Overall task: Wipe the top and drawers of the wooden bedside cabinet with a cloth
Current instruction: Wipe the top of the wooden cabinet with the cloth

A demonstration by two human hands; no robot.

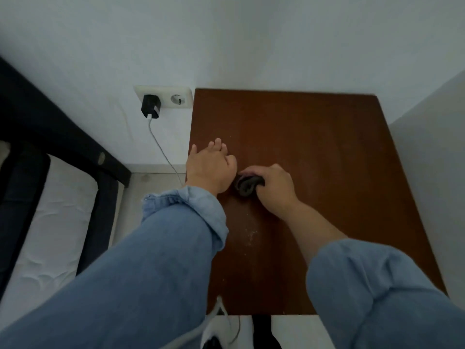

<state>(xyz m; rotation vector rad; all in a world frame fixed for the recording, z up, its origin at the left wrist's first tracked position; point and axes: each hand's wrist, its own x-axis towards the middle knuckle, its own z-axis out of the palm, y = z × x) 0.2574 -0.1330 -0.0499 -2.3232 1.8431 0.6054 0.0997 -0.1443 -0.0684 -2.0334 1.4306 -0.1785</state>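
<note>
right hand (273, 188) grips bunched dark cloth (247, 185), frame centre, on cabinet top (314, 152) | left hand (210, 167) fingers straight, holding nothing, just left of cloth | charger (151, 106) upper left

Cloth (247, 185) on cabinet top (314, 152)

Cloth (247, 185): right hand (273, 187) covering most of it. Cabinet (314, 147): drawers lying out of sight, 6 o'clock.
</note>
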